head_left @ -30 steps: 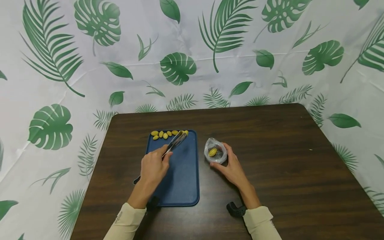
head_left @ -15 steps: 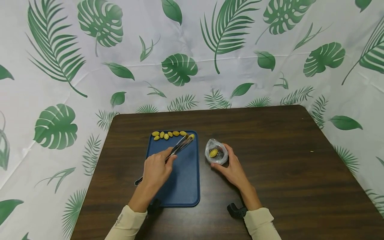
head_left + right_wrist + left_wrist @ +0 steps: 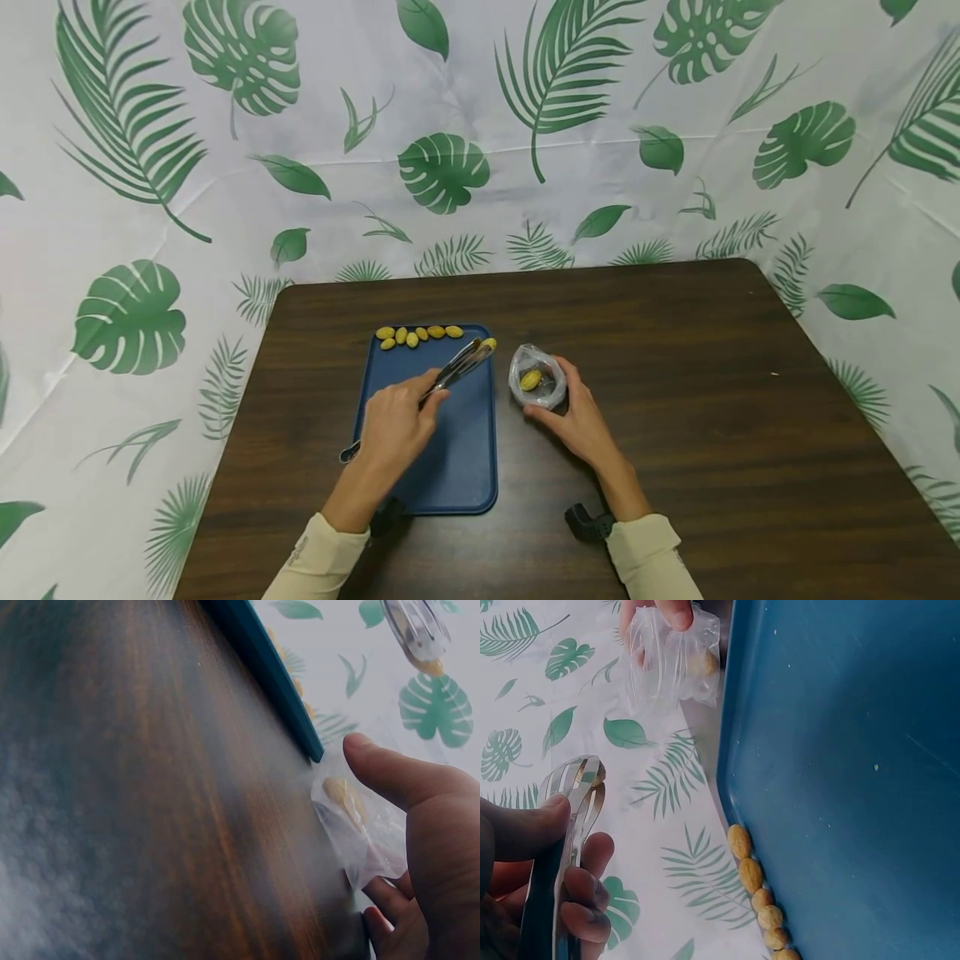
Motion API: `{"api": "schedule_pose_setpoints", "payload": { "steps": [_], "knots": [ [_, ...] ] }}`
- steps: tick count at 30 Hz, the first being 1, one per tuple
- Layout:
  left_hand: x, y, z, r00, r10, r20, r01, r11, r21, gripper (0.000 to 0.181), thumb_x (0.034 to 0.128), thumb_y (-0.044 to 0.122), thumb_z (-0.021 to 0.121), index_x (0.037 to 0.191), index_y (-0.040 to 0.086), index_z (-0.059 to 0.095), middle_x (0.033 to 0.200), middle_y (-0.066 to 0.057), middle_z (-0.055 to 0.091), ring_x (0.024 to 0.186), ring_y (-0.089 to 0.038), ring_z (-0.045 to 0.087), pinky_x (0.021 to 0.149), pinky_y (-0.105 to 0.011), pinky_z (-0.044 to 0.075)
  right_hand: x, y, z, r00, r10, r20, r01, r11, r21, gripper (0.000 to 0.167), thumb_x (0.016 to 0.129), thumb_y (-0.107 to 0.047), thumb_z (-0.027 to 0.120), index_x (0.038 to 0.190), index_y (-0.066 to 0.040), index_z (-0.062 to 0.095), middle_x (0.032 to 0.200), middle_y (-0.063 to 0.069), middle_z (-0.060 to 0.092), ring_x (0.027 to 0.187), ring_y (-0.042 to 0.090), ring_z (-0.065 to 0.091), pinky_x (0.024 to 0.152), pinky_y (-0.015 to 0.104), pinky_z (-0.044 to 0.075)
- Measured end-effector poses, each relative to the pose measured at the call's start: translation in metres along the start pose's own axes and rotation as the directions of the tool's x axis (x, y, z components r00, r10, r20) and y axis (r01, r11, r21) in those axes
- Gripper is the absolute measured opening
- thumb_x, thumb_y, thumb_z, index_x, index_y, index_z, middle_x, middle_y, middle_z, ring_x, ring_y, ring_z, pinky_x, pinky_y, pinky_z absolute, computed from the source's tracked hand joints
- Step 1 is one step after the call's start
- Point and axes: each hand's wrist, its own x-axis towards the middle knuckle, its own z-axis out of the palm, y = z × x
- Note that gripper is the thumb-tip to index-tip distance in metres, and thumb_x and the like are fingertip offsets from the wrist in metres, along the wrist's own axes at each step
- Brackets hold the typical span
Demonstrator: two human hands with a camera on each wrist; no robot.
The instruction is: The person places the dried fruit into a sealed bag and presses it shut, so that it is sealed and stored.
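Observation:
My left hand (image 3: 396, 423) grips metal tongs (image 3: 459, 367) with dark handles above the blue tray (image 3: 450, 467). Between the tongs' tips is one oval yellow-brown nut-like piece (image 3: 490, 343), over the tray's far right corner. In the left wrist view, thumb and fingers wrap the tongs (image 3: 551, 877). Several similar pieces (image 3: 437, 332) lie along the tray's far edge. Right of the tray, my right hand (image 3: 573, 417) holds a clear plastic bag (image 3: 517, 387) between thumb and fingers, its mouth upward. One piece (image 3: 531, 381) shows inside the bag (image 3: 375, 859).
The dark wooden table (image 3: 712, 400) extends far to the right of the bag. A leaf-patterned white cloth (image 3: 337, 200) hangs behind it. A black strap-like device (image 3: 588, 525) sits at my right wrist.
The tongs have moved right from the tray's far edge, carrying one piece away from the row towards the bag. My right hand and the bag have stayed nearly still.

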Motion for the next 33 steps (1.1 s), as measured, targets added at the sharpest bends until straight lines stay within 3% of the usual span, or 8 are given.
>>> {"api": "schedule_pose_setpoints", "payload": {
  "steps": [12, 19, 33],
  "knots": [
    [0.004, 0.011, 0.007, 0.998, 0.023, 0.053, -0.021, 0.999, -0.036, 0.025, 0.0941, 0.020, 0.076, 0.116, 0.007, 0.077, 0.080, -0.004, 0.073, 0.053, -0.008, 0.044, 0.049, -0.023, 0.035, 0.000, 0.002, 0.000, 1.000, 0.010, 0.002, -0.010, 1.000, -0.011, 0.093, 0.083, -0.035, 0.088, 0.157, -0.019, 0.034, 0.151, 0.014, 0.053, 0.141, 0.036, 0.049, 0.115, 0.063, 0.036],
    [0.005, 0.015, 0.015, 0.995, 0.063, 0.077, -0.063, 0.998, -0.009, 0.021, 0.0945, 0.023, 0.076, 0.112, 0.011, 0.077, 0.076, 0.001, 0.071, 0.053, -0.007, 0.044, 0.049, -0.023, 0.036, -0.001, 0.002, 0.000, 1.000, 0.019, 0.003, -0.019, 1.000, -0.017, 0.093, 0.083, -0.036, 0.088, 0.157, -0.019, 0.034, 0.152, 0.015, 0.052, 0.141, 0.036, 0.048, 0.115, 0.064, 0.035],
    [0.006, 0.021, 0.025, 0.990, 0.086, 0.113, -0.086, 0.996, -0.012, 0.020, 0.0945, 0.024, 0.075, 0.111, 0.013, 0.076, 0.072, 0.004, 0.065, 0.053, -0.007, 0.044, 0.050, -0.024, 0.037, -0.001, 0.004, 0.001, 1.000, 0.006, 0.001, -0.006, 1.000, -0.021, 0.093, 0.083, -0.035, 0.087, 0.157, -0.019, 0.033, 0.153, 0.015, 0.052, 0.142, 0.036, 0.048, 0.116, 0.064, 0.035]
  ]
}}
